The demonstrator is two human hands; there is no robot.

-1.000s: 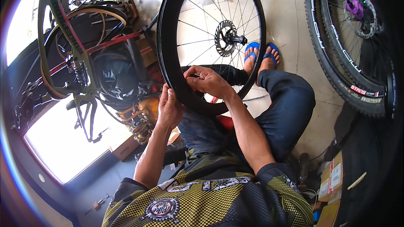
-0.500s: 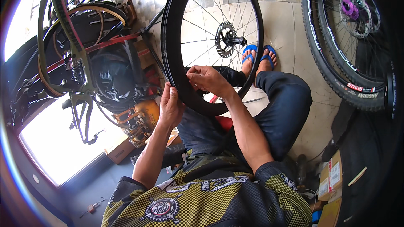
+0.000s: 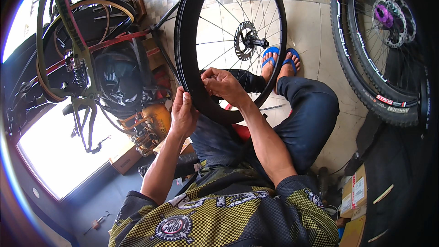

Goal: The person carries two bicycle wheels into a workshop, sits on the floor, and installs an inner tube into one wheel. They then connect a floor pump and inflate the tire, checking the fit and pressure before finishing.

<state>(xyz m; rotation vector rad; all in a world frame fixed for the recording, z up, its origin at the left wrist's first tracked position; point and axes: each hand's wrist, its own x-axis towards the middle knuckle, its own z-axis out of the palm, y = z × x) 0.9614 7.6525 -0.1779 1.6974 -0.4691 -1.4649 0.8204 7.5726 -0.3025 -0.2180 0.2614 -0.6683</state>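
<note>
A black deep-rimmed bicycle wheel (image 3: 185,32) stands upright in front of me between my legs. A toothed disc rotor (image 3: 244,40) sits at its hub, and thin dark spokes run out to the rim. My left hand (image 3: 184,112) is closed around the wheel's near left edge, thumb up against its outer side. Reaching across to the inner side of the rim, my right hand (image 3: 222,86) has its fingers pinched together among the spokes. Whatever lies between those fingertips is hidden or too small to make out.
Two knobby-tyred wheels (image 3: 350,71) stand at the right. A dark green bike frame (image 3: 73,27) hangs at the left, above a yellow air compressor (image 3: 155,121). Cardboard boxes (image 3: 354,192) lie at the lower right. My feet wear blue flip-flops (image 3: 270,55) beyond the wheel.
Both hands keep nearly the same places on the wheel, my right fingers shifting very slightly. The surroundings have moved a little in the picture.
</note>
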